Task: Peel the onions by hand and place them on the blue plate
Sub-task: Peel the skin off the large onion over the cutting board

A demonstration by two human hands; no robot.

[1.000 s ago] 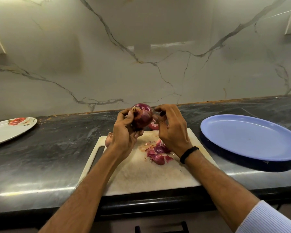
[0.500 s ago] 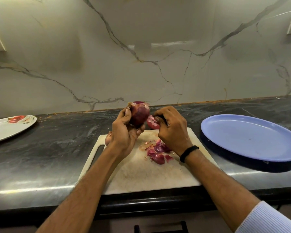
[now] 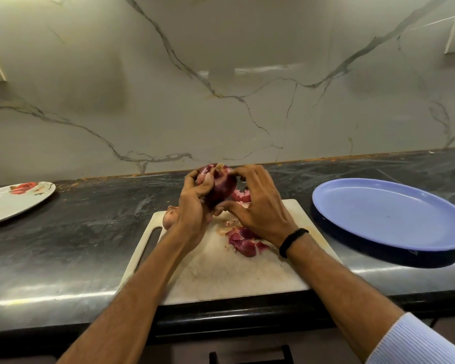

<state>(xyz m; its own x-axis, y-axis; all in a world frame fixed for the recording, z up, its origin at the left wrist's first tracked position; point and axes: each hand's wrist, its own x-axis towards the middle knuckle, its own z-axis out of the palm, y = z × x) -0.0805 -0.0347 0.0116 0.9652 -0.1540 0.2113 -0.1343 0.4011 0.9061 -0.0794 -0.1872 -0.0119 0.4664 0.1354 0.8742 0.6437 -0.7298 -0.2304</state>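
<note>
My left hand (image 3: 195, 206) grips the red onion (image 3: 221, 185) above the far edge of the white cutting board (image 3: 234, 271). My right hand (image 3: 258, 206) curls round it from the right, thumb underneath, fingertips on top, maybe pinching skin, hard to tell. Peel scraps (image 3: 243, 240) lie on the board; the blue plate (image 3: 389, 216) sits on the counter to the right, well apart from the onion.

Left of the cutting board (image 3: 221, 274), a wide stretch of counter (image 3: 90, 232) ran open to the white plate (image 3: 8, 203). On the right, the blue plate (image 3: 386, 214) sat just beside the board, leaving a narrow gap. Peels (image 3: 243, 241) and a small onion (image 3: 168, 219) cluttered the board's far half; its near half lay bare.
</note>
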